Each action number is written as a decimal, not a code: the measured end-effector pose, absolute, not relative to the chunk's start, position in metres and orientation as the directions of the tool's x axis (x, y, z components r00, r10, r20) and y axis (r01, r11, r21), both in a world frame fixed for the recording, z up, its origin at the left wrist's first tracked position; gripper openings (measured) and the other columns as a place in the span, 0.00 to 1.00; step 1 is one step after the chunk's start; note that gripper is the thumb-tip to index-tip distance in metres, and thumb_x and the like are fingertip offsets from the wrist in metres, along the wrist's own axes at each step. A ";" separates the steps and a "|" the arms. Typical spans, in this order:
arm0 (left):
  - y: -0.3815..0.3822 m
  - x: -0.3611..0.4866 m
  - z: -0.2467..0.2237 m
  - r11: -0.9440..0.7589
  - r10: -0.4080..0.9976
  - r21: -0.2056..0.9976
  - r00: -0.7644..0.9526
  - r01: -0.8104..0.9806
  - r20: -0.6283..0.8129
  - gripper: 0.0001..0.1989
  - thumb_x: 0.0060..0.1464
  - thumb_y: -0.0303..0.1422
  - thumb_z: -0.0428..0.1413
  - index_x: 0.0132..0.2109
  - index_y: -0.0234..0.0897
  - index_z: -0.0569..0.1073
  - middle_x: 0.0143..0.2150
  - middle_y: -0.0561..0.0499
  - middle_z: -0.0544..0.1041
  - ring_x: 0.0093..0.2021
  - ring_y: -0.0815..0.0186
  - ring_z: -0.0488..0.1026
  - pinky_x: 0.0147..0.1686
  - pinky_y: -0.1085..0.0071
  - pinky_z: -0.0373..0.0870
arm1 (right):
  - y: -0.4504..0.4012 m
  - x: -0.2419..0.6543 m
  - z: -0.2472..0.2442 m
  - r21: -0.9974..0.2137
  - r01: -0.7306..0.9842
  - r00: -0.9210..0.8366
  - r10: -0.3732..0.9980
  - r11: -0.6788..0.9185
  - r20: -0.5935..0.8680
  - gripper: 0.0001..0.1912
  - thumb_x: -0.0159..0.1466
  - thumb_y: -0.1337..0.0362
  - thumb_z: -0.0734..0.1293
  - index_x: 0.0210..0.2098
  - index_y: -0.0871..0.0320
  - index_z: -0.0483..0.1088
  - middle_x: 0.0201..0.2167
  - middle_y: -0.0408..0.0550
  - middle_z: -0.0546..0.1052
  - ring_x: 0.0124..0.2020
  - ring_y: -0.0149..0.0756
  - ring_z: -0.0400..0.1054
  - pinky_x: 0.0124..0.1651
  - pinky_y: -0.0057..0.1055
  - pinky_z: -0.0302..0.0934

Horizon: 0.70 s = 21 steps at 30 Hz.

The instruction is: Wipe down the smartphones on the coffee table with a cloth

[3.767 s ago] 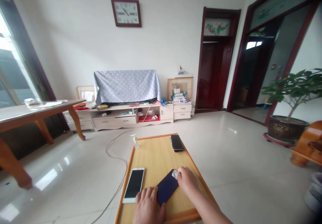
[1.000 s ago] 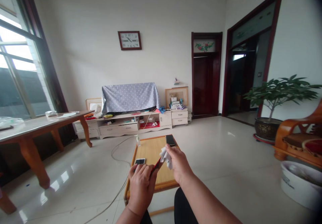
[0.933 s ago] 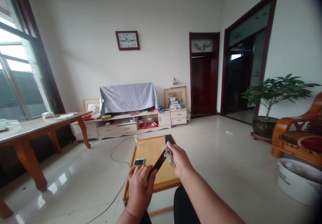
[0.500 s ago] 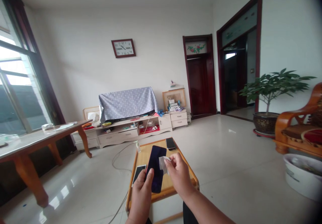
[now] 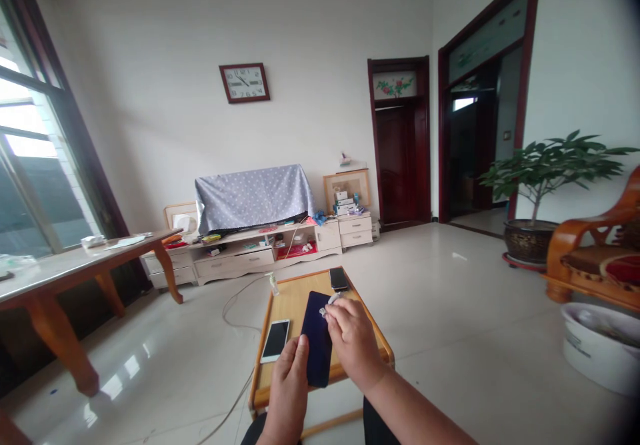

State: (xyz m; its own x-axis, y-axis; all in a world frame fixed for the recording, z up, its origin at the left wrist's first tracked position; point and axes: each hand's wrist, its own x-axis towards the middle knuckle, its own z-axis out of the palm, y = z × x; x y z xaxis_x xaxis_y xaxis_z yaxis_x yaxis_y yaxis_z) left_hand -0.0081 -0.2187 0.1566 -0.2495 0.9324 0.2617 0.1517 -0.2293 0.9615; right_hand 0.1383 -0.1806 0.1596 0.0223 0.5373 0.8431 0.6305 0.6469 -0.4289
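My left hand (image 5: 291, 380) grips the lower left edge of a dark blue smartphone (image 5: 317, 355), thumb along its side, tilted up above a small wooden table (image 5: 300, 286). A crumpled white wipe (image 5: 324, 311) is pinched in the fingers of my right hand (image 5: 353, 338), against or just over the phone's upper right part; contact is hard to make out. Left of the held phone, a white phone with a black screen (image 5: 276, 340) lies on the tabletop. Another dark phone (image 5: 338, 278) rests at the table's far right corner.
A small pump bottle (image 5: 273, 284) stands at the table's far left corner. Beside the table a cable (image 5: 235, 395) trails over the floor. To the left is a larger table (image 5: 125, 252), to the right a white tub (image 5: 595, 352) and a potted plant (image 5: 533, 238).
My right hand has bunched up the wipe, which hung flatter before, and has come closer over the held phone. The phone has turned slightly, and the view has tipped downward.
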 end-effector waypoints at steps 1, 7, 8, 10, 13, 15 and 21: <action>-0.219 -0.009 0.156 -0.232 0.933 0.961 -0.244 0.148 0.263 0.29 0.49 0.60 0.58 0.39 0.36 0.77 0.36 0.47 0.80 0.40 0.58 0.76 0.39 0.68 0.72 | -0.186 0.135 0.157 -0.405 0.630 -0.021 0.535 0.663 0.844 0.14 0.68 0.68 0.61 0.50 0.52 0.74 0.44 0.53 0.75 0.46 0.45 0.69 0.49 0.44 0.66; -0.220 -0.016 0.152 -0.240 0.933 0.959 -0.239 0.150 0.271 0.27 0.50 0.59 0.58 0.37 0.38 0.77 0.35 0.47 0.79 0.41 0.58 0.76 0.39 0.68 0.72 | -0.201 0.120 0.140 -0.425 0.578 -0.139 0.597 0.697 0.790 0.15 0.69 0.68 0.60 0.51 0.49 0.73 0.41 0.51 0.75 0.41 0.42 0.69 0.44 0.38 0.68; -0.219 -0.016 0.150 -0.233 0.936 0.960 -0.231 0.158 0.265 0.26 0.50 0.59 0.57 0.36 0.38 0.77 0.34 0.48 0.79 0.40 0.58 0.75 0.38 0.68 0.72 | -0.194 0.123 0.143 -0.449 0.586 -0.087 0.604 0.674 0.793 0.15 0.70 0.67 0.60 0.50 0.49 0.73 0.40 0.51 0.74 0.40 0.41 0.69 0.43 0.37 0.68; -0.218 -0.015 0.148 -0.222 0.944 0.958 -0.205 0.182 0.258 0.26 0.52 0.58 0.56 0.36 0.38 0.76 0.33 0.49 0.78 0.39 0.59 0.74 0.36 0.70 0.70 | -0.178 0.130 0.150 -0.492 0.603 0.019 0.605 0.628 0.796 0.12 0.70 0.67 0.59 0.47 0.52 0.73 0.39 0.51 0.73 0.40 0.41 0.69 0.44 0.37 0.66; -0.216 -0.015 0.144 -0.220 0.951 0.953 -0.170 0.209 0.257 0.24 0.54 0.57 0.56 0.35 0.38 0.76 0.32 0.51 0.77 0.36 0.62 0.72 0.34 0.72 0.68 | -0.168 0.133 0.156 -0.530 0.608 0.079 0.619 0.591 0.781 0.09 0.70 0.66 0.59 0.39 0.54 0.71 0.36 0.49 0.72 0.39 0.40 0.68 0.43 0.36 0.64; -0.213 -0.016 0.140 -0.240 0.954 0.951 -0.132 0.196 0.268 0.23 0.55 0.56 0.55 0.34 0.38 0.75 0.31 0.51 0.75 0.34 0.64 0.70 0.34 0.72 0.68 | -0.175 0.128 0.153 -0.528 0.595 0.037 0.635 0.606 0.771 0.10 0.70 0.66 0.58 0.36 0.53 0.70 0.34 0.48 0.71 0.37 0.38 0.67 0.42 0.34 0.64; -0.207 -0.019 0.125 -0.312 0.945 0.912 -0.014 0.267 0.327 0.22 0.59 0.52 0.53 0.31 0.37 0.72 0.27 0.54 0.70 0.29 0.69 0.65 0.30 0.75 0.63 | -0.174 0.129 0.158 -0.536 0.579 0.042 0.634 0.614 0.772 0.09 0.70 0.66 0.59 0.40 0.54 0.71 0.37 0.49 0.72 0.39 0.38 0.67 0.44 0.34 0.63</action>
